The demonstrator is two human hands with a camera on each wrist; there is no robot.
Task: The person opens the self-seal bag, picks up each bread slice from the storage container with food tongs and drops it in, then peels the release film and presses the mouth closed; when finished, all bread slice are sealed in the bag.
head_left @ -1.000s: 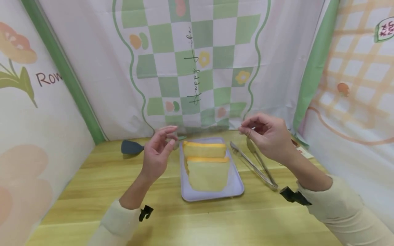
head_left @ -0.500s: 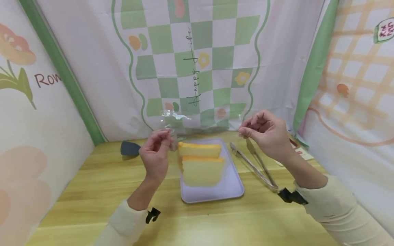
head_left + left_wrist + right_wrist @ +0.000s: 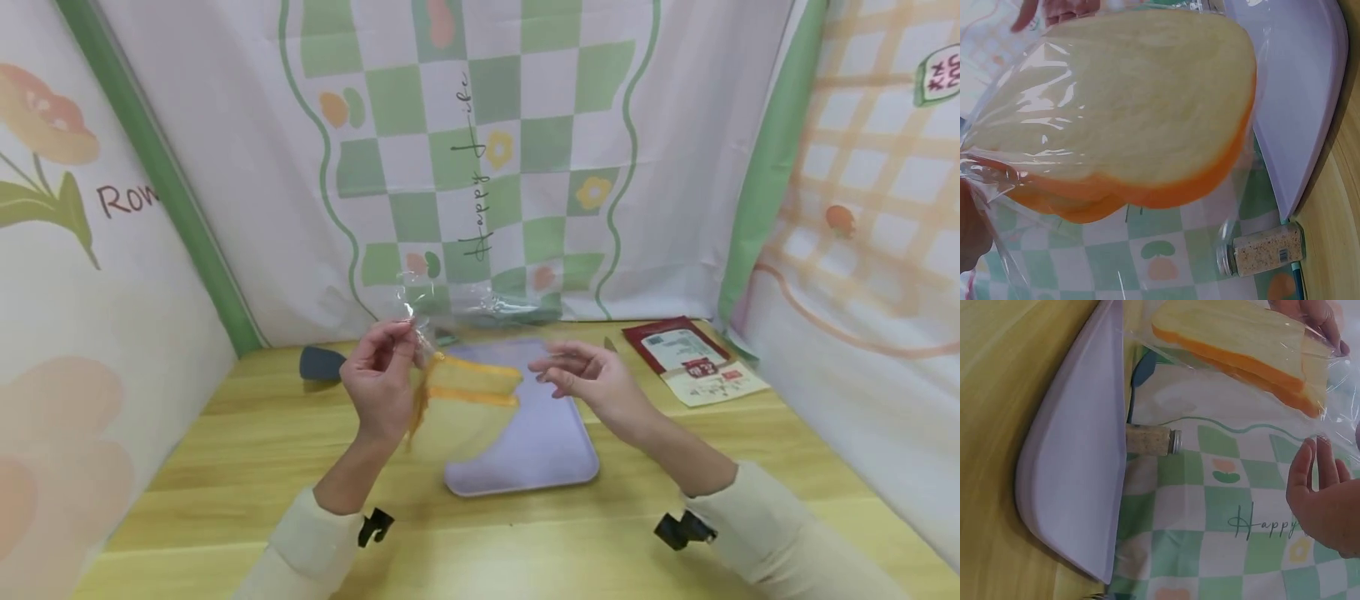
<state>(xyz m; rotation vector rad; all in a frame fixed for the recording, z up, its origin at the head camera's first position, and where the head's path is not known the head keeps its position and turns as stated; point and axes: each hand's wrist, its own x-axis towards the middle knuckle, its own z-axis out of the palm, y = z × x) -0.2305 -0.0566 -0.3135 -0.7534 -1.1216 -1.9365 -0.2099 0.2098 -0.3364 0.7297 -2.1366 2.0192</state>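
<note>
Bread slices with orange crusts hang inside a clear plastic bag. My left hand pinches the gathered top corner of that bag. The bag and bread tilt over the left part of the lilac tray, raised above it in both wrist views. My right hand is just right of the bread with relaxed, slightly spread fingers and nothing in them. In the right wrist view its fingertips are close to the bag's edge.
A dark spatula lies left of the tray. A small jar of grains with a metal lid stands behind it. At the back right is a red and cream packet. Metal tongs are mostly hidden by my right arm.
My left fingers have closed on the bag, and the bread has moved left and tilted. My right hand has let go of the bag's other side and come inward and down.
</note>
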